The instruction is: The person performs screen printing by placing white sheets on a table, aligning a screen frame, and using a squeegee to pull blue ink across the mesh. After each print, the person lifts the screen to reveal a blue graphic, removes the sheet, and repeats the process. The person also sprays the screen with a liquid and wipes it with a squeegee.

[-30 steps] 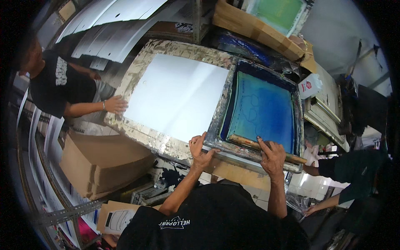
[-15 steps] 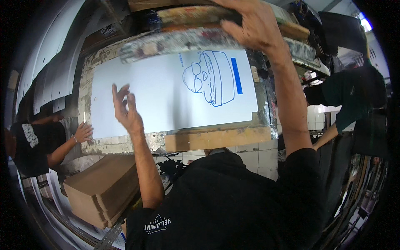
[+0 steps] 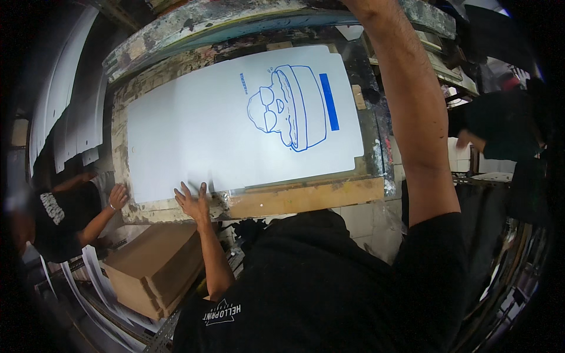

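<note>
A white sheet, printed in blue with a cartoon drawing and a solid bar, lies on a stained printing table. My left hand is at the near edge of the sheet, fingers spread, holding nothing. At the far side rises a paint-smeared printing frame, tilted up above the table. My right arm stretches up to it; only the base of my right hand shows at the top edge, and its fingers are out of sight.
At the left, another person's hand rests at the table's corner. A stack of brown cardboard stands below the near left corner. A tan strip runs along the table's near edge. Another person in dark clothes is at the right.
The frame has swung higher and farther back, uncovering the sheet's far edge. My right hand has risen with it, mostly out of view. My left hand has lowered to the sheet's near edge.
</note>
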`<move>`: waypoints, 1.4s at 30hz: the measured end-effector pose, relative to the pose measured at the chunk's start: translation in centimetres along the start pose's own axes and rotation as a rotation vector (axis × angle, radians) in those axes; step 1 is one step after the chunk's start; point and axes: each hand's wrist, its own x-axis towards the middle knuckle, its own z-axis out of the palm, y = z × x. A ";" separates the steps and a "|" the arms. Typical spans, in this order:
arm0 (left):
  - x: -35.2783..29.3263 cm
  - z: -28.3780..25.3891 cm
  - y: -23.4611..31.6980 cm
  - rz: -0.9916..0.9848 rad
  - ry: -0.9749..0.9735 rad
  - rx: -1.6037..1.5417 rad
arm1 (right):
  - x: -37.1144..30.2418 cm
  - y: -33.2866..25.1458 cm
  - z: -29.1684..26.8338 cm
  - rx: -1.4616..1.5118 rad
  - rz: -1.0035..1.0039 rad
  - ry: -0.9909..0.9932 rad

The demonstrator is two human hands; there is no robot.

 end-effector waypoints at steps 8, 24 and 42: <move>1.0 2.4 0.1 -0.073 -0.013 0.059 | 0.7 0.5 -0.7 0.037 0.117 -0.073; 0.4 3.0 1.2 -0.110 -0.053 0.155 | 1.2 1.1 -0.8 0.024 -0.011 0.048; 0.0 2.6 4.1 -0.126 -0.083 0.168 | 1.4 0.1 0.3 -0.029 0.024 0.092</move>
